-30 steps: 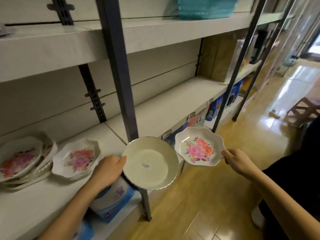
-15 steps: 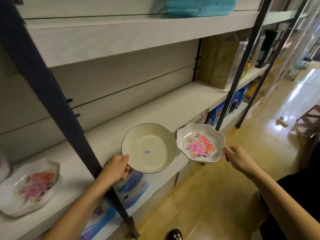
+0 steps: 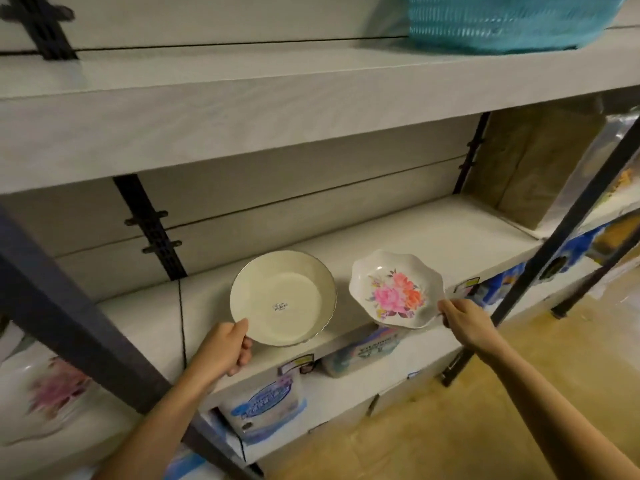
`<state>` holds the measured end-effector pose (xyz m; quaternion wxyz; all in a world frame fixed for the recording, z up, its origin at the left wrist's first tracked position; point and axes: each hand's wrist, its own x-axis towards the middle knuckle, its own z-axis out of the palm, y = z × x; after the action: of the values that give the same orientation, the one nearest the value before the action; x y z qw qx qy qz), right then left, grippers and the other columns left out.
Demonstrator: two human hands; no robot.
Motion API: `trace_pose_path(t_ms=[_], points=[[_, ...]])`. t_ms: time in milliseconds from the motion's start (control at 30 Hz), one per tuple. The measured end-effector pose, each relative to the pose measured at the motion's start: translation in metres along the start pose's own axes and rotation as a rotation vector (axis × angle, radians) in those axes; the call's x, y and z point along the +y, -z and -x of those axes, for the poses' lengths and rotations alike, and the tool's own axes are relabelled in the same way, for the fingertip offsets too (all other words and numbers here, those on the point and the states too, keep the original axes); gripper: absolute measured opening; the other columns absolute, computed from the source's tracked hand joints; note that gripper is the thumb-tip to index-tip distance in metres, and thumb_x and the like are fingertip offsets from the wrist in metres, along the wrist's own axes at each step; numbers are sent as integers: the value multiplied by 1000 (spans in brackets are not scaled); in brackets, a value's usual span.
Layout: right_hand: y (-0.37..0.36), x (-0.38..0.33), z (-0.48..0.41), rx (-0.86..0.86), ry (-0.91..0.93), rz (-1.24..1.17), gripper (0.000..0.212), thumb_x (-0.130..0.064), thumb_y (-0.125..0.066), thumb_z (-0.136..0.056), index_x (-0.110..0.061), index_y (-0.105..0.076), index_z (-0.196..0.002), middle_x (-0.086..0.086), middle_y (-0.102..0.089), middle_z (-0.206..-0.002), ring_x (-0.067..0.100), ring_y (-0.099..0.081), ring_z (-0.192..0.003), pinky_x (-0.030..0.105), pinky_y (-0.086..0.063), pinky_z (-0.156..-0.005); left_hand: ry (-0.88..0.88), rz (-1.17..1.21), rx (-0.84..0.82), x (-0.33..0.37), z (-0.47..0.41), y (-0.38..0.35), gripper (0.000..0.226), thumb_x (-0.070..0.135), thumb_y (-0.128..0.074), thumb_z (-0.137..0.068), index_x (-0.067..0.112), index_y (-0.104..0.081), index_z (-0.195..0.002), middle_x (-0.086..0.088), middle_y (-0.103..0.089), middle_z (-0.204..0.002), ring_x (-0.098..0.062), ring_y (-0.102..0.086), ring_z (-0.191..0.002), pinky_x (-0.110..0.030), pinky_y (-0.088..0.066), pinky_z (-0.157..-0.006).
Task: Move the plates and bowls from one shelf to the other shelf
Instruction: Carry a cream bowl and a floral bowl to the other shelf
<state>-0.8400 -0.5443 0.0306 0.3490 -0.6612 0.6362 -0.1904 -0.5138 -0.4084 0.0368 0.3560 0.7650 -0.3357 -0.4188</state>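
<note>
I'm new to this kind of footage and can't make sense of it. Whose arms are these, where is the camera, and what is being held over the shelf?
There is no machine here: the camera sits on a person's head, looking forward and down, so the two bare arms are theirs. The left hand grips the rim of a plain cream bowl with a small sticker inside. The right hand pinches the edge of a scalloped flowered plate. Both dishes are above a pale middle shelf of a dark-framed rack. More flowered plates show blurred at far left, beyond a dark post. A teal basket stands on the shelf above.
</note>
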Motion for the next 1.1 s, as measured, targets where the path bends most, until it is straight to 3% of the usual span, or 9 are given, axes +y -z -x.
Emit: trace_pose_path(t_ms=[67,233,500,700,833,967,1033,1100], points=[[-6,-5,-26,-45,43,55,38,-20,-38,-97,-6,-55,-65,7,-51,-62,20,-45,-59,32,-35,-61,43,35,48,-2,-4,-1,39,23,-33,-98,8,-44,-64,-1,-39,-44,-9,-29,-33,-18,-22,-31],[-26,-24,-83,-151,138,103,33,-17,-38,-97,-1,-57,-76,18,-58,-80,28,-50,-74,33,-34,-61,153,123,163,-6,-19,-6,38,20,-32,-98,11,-40,-61,3,-32,-43,-10,-24,-36,-19,-20,-35],[-48,-42,-157,-330,138,31,36,-15,-37,-95,-11,-54,-64,4,-50,-62,17,-40,-53,28,-31,-53,334,159,264,-2,-66,-23,37,21,-31,-97,14,-35,-60,0,-30,-46,-10,-21,-35,-20,-15,-41],[-71,-47,-194,-391,201,146,33,-22,-33,-99,-6,-60,-90,11,-54,-87,26,-49,-80,28,-35,-69,445,151,295,1,-93,-34,38,21,-29,-97,14,-34,-60,4,-30,-33,-9,-20,-27,-16,-13,-37],[-83,-46,-210,-409,192,147,30,-24,-32,-99,-8,-54,-84,12,-54,-89,26,-49,-82,29,-36,-71,469,160,321,7,-104,-36,40,22,-28,-97,14,-34,-58,4,-31,-32,-7,-20,-21,-15,-13,-39],[-88,-46,-221,-409,183,127,43,-25,-33,-99,-16,-46,-59,13,-53,-84,26,-47,-77,30,-34,-68,459,198,352,9,-111,-36,43,32,-30,-98,14,-36,-60,5,-34,-30,-7,-23,-23,-12,-14,-36],[-89,-46,-225,-405,180,125,44,-25,-32,-99,-19,-42,-56,13,-52,-84,26,-46,-76,29,-33,-66,451,154,379,13,-110,-37,47,41,-31,-97,12,-41,-61,0,-41,-41,-11,-29,-31,-16,-21,-39],[-90,-46,-228,-405,177,130,44,-25,-32,-99,-18,-42,-56,14,-53,-84,26,-47,-76,29,-33,-65,441,-17,434,14,-106,-38,55,47,-29,-96,7,-51,-65,-7,-52,-56,-20,-45,-44,-24,-36,-48]])
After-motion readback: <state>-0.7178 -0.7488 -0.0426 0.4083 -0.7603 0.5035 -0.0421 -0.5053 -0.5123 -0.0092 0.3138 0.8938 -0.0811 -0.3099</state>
